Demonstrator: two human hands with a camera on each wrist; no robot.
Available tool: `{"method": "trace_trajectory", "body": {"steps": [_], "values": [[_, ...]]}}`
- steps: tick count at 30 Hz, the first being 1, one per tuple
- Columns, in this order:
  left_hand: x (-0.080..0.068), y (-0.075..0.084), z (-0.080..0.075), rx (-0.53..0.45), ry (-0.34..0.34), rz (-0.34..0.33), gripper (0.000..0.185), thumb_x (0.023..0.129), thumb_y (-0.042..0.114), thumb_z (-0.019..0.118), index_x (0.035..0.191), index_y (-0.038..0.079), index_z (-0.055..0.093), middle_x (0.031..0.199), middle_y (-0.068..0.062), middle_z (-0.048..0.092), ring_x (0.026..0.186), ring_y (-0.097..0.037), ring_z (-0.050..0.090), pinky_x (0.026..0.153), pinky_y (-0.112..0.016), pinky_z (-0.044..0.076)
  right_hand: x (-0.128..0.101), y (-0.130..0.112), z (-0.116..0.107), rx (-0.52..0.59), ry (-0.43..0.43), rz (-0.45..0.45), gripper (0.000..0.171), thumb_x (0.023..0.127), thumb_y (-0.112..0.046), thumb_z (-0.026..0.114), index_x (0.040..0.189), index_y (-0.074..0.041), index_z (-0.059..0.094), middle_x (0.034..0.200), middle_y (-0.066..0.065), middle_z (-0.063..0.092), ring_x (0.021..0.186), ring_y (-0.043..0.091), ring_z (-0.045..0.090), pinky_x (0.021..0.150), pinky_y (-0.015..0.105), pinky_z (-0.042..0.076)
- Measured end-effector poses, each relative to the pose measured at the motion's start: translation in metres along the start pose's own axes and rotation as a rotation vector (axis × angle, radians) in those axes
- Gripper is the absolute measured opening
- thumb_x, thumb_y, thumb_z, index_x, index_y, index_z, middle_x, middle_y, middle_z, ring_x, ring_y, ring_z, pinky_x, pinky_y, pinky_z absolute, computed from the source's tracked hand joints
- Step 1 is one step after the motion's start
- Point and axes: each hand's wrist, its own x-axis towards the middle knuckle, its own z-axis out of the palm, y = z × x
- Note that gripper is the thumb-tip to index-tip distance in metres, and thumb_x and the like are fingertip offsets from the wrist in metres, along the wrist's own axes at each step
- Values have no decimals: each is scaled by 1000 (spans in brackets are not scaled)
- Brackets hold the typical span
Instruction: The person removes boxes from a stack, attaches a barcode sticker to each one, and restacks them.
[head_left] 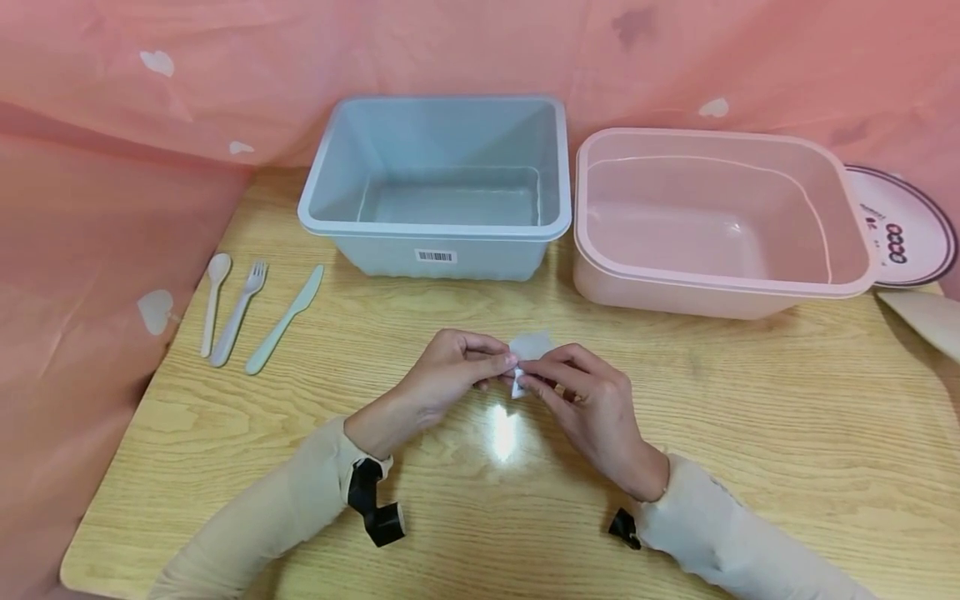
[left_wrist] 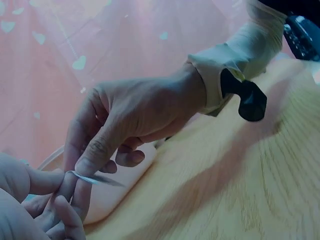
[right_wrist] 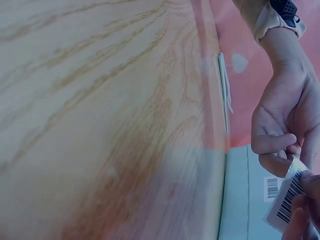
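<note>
Between left hand (head_left: 457, 373) and right hand (head_left: 595, 400), close together and both pinching it: one small barcoded label (right_wrist: 289, 201) (pale, flat), over the table (head_left: 735, 433). Beyond the hands, slightly left: one blue-grey bin (head_left: 498, 258), bearing a barcode sticker (head_left: 435, 256). Beyond the right hand: one pink bin (head_left: 675, 298). Left of the left hand, lying side by side: one spoon (head_left: 212, 308), one fork (head_left: 237, 320), one pale green knife (head_left: 281, 332).

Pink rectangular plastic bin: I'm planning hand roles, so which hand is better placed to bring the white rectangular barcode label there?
Probably the right hand: it pinches the barcode label and is nearer the pink bin. The left hand, also at the label, lies farther away.
</note>
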Motion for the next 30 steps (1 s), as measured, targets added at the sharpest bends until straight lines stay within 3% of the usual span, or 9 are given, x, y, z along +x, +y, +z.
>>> {"method": "trace_trajectory", "body": {"steps": [6, 12, 24, 30], "values": [[-1, -1, 0, -33, -16, -49, 24, 91, 5, 64, 111, -9, 64, 79, 2, 73, 75, -5, 67, 68, -22, 46, 0, 0, -1, 16, -16, -32, 23, 69, 5, 82, 88, -8, 77, 81, 0, 66, 59, 6, 55, 49, 14, 43], [1, -2, 3, -45, -4, -56, 23, 89, 5, 66, 107, -10, 66, 75, 8, 70, 70, -3, 61, 63, -18, 42, 0, -1, -3, 27, -32, -41, 22, 69, 6, 82, 84, -9, 75, 81, 0, 66, 60, 5, 55, 49, 14, 44], [2, -7, 2, -70, 0, -69, 14, 91, 7, 64, 98, -4, 67, 75, 4, 66, 69, -6, 59, 61, -19, 42, -5, 1, -7, 24, -70, -66, 25, 68, 10, 81, 83, -9, 75, 83, 0, 66, 59, 5, 53, 50, 14, 43], [2, -8, 1, -86, -5, -79, 9, 91, 8, 64, 95, 0, 66, 72, 3, 66, 67, -7, 59, 59, -18, 42, -12, 2, -9, 46, -67, -84, 16, 73, 4, 80, 83, -8, 75, 83, 1, 65, 60, 5, 51, 51, 14, 43]]}}
